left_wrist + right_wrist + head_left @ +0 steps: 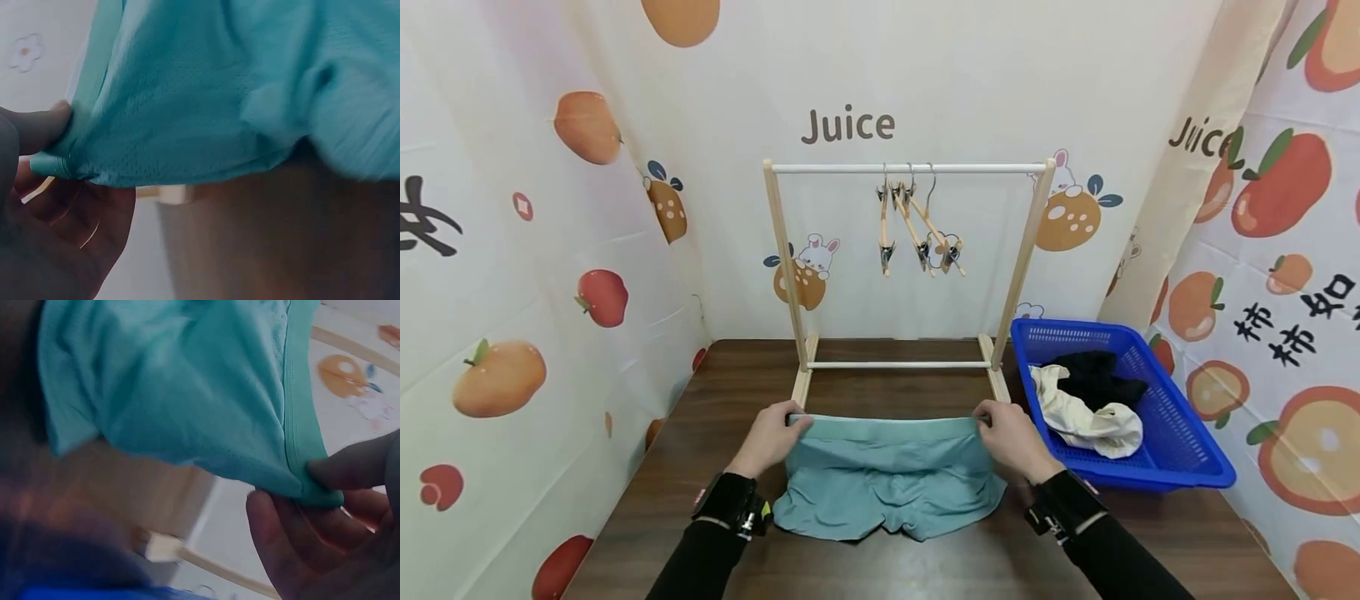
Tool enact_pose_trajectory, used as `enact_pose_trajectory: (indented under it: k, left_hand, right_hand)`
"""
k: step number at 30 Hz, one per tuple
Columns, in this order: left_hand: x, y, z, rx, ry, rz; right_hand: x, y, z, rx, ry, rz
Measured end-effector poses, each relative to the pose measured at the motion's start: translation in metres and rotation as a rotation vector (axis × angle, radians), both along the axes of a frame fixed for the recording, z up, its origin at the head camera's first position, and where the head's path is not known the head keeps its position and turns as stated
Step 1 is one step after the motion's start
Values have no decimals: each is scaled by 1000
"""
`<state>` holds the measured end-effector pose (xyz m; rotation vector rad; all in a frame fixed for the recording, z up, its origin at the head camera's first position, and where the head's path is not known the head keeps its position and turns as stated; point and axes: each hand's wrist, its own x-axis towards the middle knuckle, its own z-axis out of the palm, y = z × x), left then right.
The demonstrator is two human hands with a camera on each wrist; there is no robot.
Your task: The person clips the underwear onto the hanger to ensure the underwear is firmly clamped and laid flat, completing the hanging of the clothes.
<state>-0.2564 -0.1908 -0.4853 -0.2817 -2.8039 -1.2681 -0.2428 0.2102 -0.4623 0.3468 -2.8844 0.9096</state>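
Teal boxer briefs (887, 479) are stretched wide between my two hands, waistband at the top and legs hanging toward me. My left hand (772, 437) pinches the left end of the waistband between thumb and fingers. At the other end, my right hand (1015, 437) pinches the waistband the same way. In the left wrist view the thumb (47, 128) presses on the band's corner with the fingers behind it. The right wrist view shows the band's corner held between thumb (353, 465) and fingers, the cloth (194, 394) falling away in soft folds.
Behind the briefs stands a wooden rack (781, 250) with a white top rail (842, 169). Several wooden clip hangers (917, 225) hang from it. To the right, a blue basket (1187, 433) holds a black garment (1093, 379) and a cream one (1086, 421). Everything is on a brown table (647, 517).
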Motion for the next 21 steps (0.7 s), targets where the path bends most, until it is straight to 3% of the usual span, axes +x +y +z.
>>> enact_pose_trajectory:
  k: [5,13,18,21]
  left_hand:
    - [-2,9,-15,-16,-71,32]
    - [-10,13,-16,-68,-75,134]
    - [-15,19,-24,-198,-30,199]
    - [-14,25,-29,-268,4,167]
  right_hand:
    - [-6,-7,-18,14,-28,-90]
    - [-21,-4,-24,24,22,-195]
    - [-23,-10,-33,85,22,-180]
    - [-19,-15,-38,128,1,-116]
